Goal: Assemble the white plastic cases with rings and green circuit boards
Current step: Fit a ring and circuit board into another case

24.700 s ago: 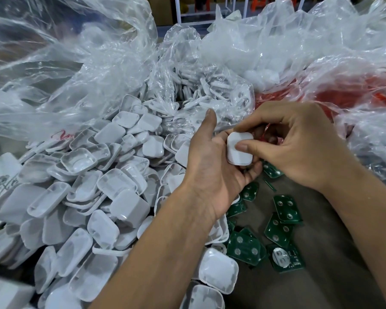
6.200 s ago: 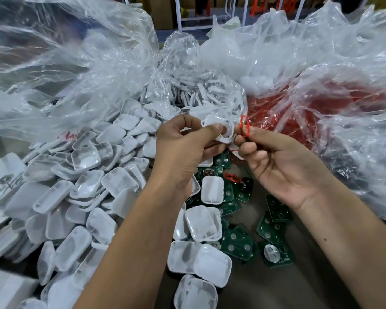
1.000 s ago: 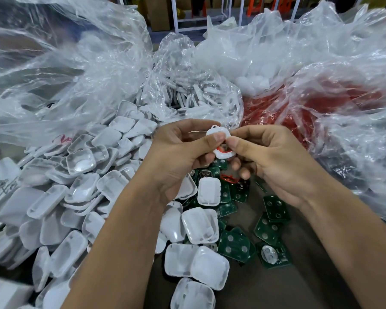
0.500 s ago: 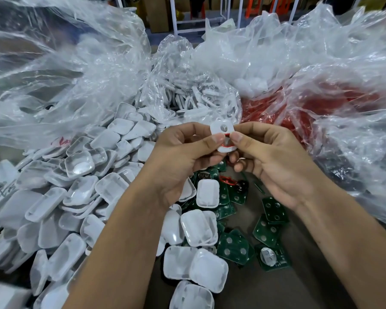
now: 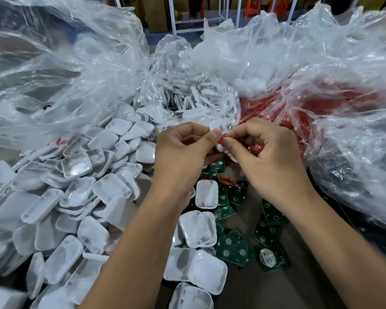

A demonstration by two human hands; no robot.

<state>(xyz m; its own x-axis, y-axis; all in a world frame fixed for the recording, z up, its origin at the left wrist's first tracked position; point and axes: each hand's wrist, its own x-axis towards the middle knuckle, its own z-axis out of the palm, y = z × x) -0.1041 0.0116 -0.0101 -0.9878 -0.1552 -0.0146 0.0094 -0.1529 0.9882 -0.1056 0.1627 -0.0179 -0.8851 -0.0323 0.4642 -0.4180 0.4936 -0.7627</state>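
Observation:
My left hand (image 5: 183,152) pinches a small white plastic case piece (image 5: 218,139) between thumb and fingers, mostly hidden by both hands. My right hand (image 5: 265,157) pinches a red ring (image 5: 221,137) against that piece with thumb and forefinger. Below the hands, green circuit boards (image 5: 232,244) lie scattered on the brown table, some with round white pads. A big heap of white case shells (image 5: 80,192) fills the left side, and a few more shells (image 5: 206,194) lie among the boards.
Clear plastic bags ring the work area: one of white frames (image 5: 194,97) at the middle back, one of red rings (image 5: 321,103) at right, large crumpled ones (image 5: 54,63) at left. Bare table (image 5: 254,291) shows at the bottom middle. White metal legs stand far behind.
Both hands have closed in over the white piece, so less of it shows. The red ring now sits between my two thumbs at the piece's edge.

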